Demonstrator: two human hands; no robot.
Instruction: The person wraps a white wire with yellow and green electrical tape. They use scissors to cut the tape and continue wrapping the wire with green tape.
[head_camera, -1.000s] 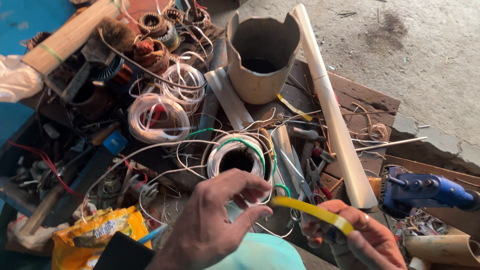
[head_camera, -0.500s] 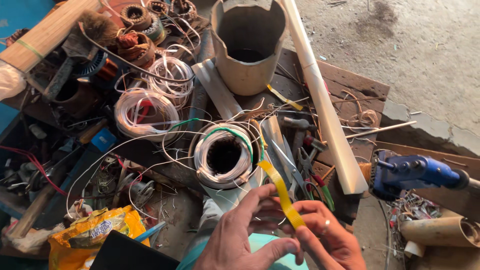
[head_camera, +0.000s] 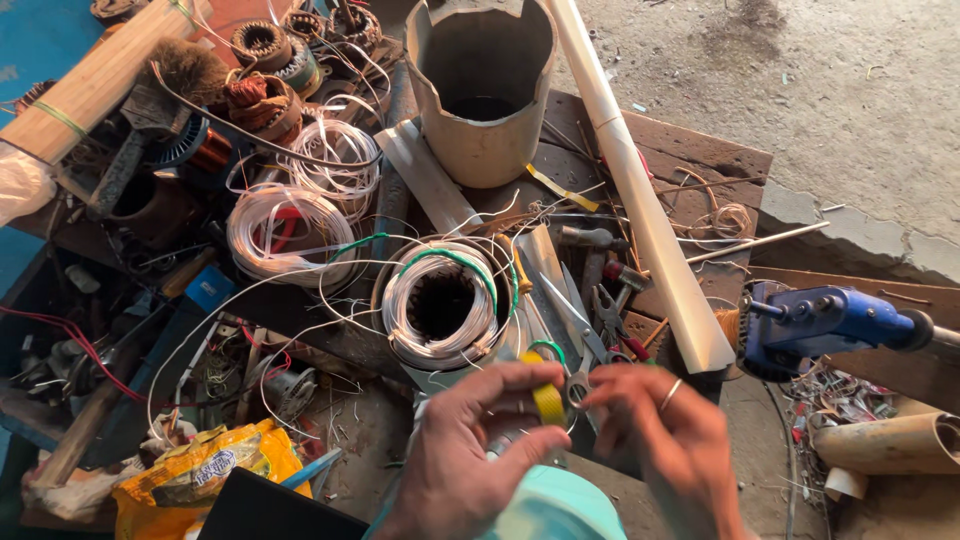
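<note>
**Yellow tape pinched between both hands, over the wound stator**

Head view: left hand (head_camera: 470, 455) and right hand (head_camera: 660, 440) meet low in frame, fingertips together on a strip of yellow insulating tape (head_camera: 548, 402). Left thumb and forefinger pinch it, right fingers close on the other side. Both hands are narrow, neither is free. A ring sits on one right finger.

Step, my read: handling the tape end just short of the stator coil (head_camera: 440, 305), which sits right above the hands. Next move likely needs a firm pinch and a taut, flat strip; loose leads from the coil run right past the fingers and could snag.

Materials:
- tape: glossy, thin, flat, curls on itself
- stator coil: round, dark slotted core, white sleeved wire bundled in loops, one green lead over the top
- scissors (head_camera: 575, 330) and pliers (head_camera: 612, 318): steel, just above the right hand
- blue power drill (head_camera: 830, 322): right of the right hand, plastic body
- white tube (head_camera: 640, 190): long, smooth, running up and away
- cardboard cylinder (head_camera: 482, 90): beyond the coil, notched rim, matte tan
- yellow packet (head_camera: 205, 470): crinkled, left of the left hand
</note>
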